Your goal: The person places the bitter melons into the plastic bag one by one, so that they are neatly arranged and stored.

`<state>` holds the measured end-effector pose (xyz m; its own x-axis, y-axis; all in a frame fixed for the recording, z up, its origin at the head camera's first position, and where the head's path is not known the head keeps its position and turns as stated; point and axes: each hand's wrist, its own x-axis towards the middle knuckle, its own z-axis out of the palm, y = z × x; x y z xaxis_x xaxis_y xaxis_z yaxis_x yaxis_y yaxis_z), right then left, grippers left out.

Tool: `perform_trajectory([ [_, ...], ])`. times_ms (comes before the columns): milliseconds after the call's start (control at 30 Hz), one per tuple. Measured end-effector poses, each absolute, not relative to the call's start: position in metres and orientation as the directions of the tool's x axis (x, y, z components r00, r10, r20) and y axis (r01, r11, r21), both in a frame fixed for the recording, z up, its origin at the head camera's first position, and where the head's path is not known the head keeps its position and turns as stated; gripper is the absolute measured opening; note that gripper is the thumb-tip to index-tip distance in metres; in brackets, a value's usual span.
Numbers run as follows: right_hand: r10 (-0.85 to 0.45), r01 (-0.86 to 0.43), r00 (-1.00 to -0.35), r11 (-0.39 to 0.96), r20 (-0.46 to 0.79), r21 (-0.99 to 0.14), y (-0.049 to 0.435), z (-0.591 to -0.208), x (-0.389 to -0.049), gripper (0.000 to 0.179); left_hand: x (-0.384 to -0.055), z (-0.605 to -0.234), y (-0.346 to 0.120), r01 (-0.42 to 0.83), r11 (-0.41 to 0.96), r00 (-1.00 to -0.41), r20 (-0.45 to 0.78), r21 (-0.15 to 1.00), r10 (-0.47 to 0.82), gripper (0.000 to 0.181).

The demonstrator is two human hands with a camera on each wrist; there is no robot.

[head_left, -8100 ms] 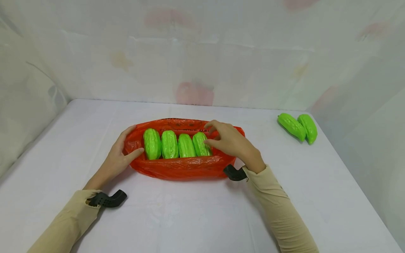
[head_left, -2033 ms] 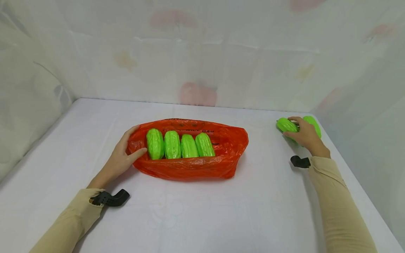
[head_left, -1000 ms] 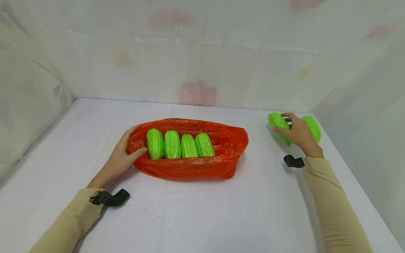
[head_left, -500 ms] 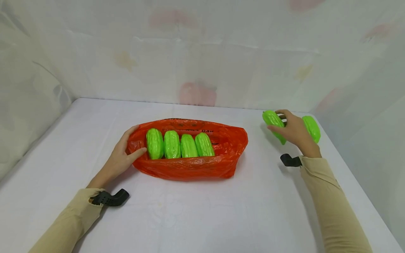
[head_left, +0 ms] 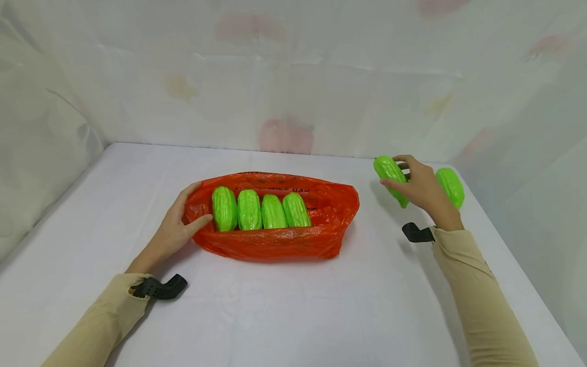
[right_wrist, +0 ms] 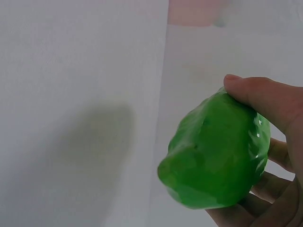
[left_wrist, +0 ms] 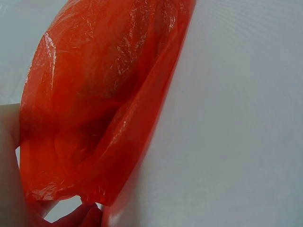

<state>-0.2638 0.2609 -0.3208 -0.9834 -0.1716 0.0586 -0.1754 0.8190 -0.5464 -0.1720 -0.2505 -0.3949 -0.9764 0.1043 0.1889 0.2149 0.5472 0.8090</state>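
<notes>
My left hand (head_left: pixel 173 227) grips the left end of a red plastic bag (head_left: pixel 275 247), with the thumb inside its mouth and the fingers outside. In the left wrist view the thin bag (left_wrist: pixel 104 94) hides most of those fingers. Several green bitter melons (head_left: pixel 249 210) lie side by side in the bag's mouth. At the right, my right hand (head_left: pixel 424 184) pinches another bitter melon (head_left: pixel 389 171) between thumb and fingers, held above the table. The right wrist view shows this bitter melon (right_wrist: pixel 215 151) end-on, its shadow apart from it.
One more bitter melon (head_left: pixel 451 187) lies by the table's right edge, just behind the right wrist. A white cloth covers the table (head_left: pixel 284 316). Pale patterned sheets (head_left: pixel 367 102) hang at the back and both sides.
My right hand has left the bag, taken one bitter melon from the pair at the right, lifted it and shifted it leftward. The left hand keeps its hold on the bag.
</notes>
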Motion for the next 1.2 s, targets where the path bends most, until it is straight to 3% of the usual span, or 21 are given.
perform_trajectory([
  [1200, -0.239, -0.322, -0.946, 0.768, 0.218, -0.554, 0.217, -0.292, -0.243, 0.065, -0.172, -0.395, -0.25, 0.206, 0.561, -0.978, 0.18, 0.802, 0.103, 0.078],
])
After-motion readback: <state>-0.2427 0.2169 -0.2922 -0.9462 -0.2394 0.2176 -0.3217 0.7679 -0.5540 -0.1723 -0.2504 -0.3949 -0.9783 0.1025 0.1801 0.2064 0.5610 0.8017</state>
